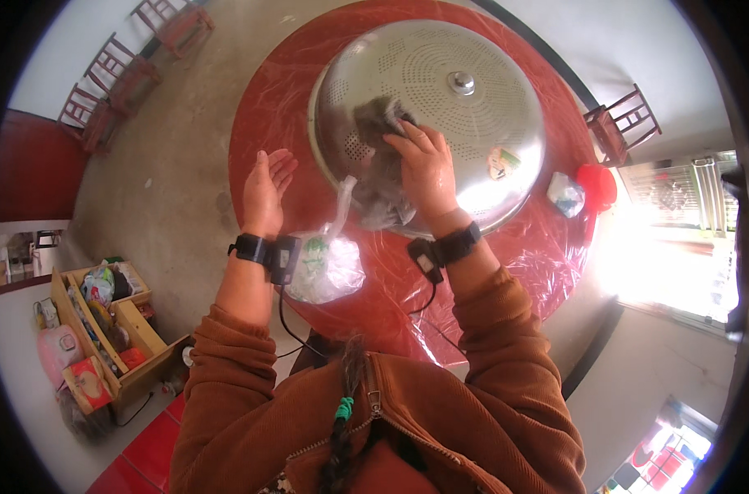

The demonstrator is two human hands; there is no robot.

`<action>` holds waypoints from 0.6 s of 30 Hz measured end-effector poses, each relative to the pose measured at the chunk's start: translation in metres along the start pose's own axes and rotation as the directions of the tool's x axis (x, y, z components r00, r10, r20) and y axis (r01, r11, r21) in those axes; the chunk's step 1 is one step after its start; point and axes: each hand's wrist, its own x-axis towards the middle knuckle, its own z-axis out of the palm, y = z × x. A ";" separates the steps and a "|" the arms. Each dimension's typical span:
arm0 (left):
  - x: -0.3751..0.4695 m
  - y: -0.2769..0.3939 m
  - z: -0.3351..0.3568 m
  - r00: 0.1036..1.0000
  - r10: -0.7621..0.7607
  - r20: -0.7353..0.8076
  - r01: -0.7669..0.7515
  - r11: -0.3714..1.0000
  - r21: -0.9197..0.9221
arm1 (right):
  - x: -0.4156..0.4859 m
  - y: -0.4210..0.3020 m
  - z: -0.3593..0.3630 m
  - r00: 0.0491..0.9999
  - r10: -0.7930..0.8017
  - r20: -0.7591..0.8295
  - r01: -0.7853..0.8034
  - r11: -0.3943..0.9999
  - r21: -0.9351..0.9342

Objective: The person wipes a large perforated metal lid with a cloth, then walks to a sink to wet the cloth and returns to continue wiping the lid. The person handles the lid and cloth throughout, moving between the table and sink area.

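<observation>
A large domed metal lid (405, 68) with rings of small holes and a round knob (461, 83) rests on a round table under red plastic film. My right hand (425, 162) grips a dark grey cloth (380, 120) against the lid's near left side. Over the lid's near edge lies more grey material, perhaps part of the same cloth. My left hand (266, 188) is raised left of the lid, fingers apart, holding nothing. Between my forearms sits a tied white plastic bag (328, 265). A torn sticker (503, 163) clings to the lid's right side.
Near the right rim of the table (504, 272) stand a red plastic container (597, 187) and a small bag (566, 194). Wooden chairs (112, 77) line the left wall; another chair (621, 126) is at the right. A wooden shelf unit (134, 370) with goods stands lower left.
</observation>
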 end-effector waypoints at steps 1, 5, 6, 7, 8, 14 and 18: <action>-0.001 -0.001 0.001 1.000 0.002 0.007 -0.002 1.000 0.011 | 0.000 0.003 0.003 0.999 0.024 0.021 -0.022 0.993 -0.117; 0.000 -0.011 0.006 0.999 -0.035 -0.004 0.035 0.999 0.037 | -0.049 0.000 0.047 0.993 -0.061 0.101 0.077 0.983 -0.164; 0.000 -0.015 0.006 0.999 -0.044 -0.005 0.045 0.998 0.052 | -0.069 -0.003 0.057 0.984 -0.071 0.166 0.097 0.984 -0.150; 0.001 -0.017 0.006 0.998 -0.059 -0.014 0.060 0.996 0.063 | -0.085 -0.005 0.067 0.971 -0.086 0.221 0.119 0.983 -0.143; 0.002 -0.020 0.006 0.998 -0.057 0.001 0.057 0.995 0.076 | -0.099 -0.011 0.078 0.944 -0.139 0.298 0.183 0.975 -0.125; -0.001 -0.023 0.012 0.998 -0.058 0.009 0.056 0.983 0.175 | -0.152 -0.047 0.113 0.882 0.080 0.464 -0.096 0.995 0.011; 0.004 -0.006 0.038 0.998 0.016 0.061 -0.028 0.980 0.196 | -0.173 -0.028 0.099 0.764 0.206 0.611 -0.392 0.901 0.185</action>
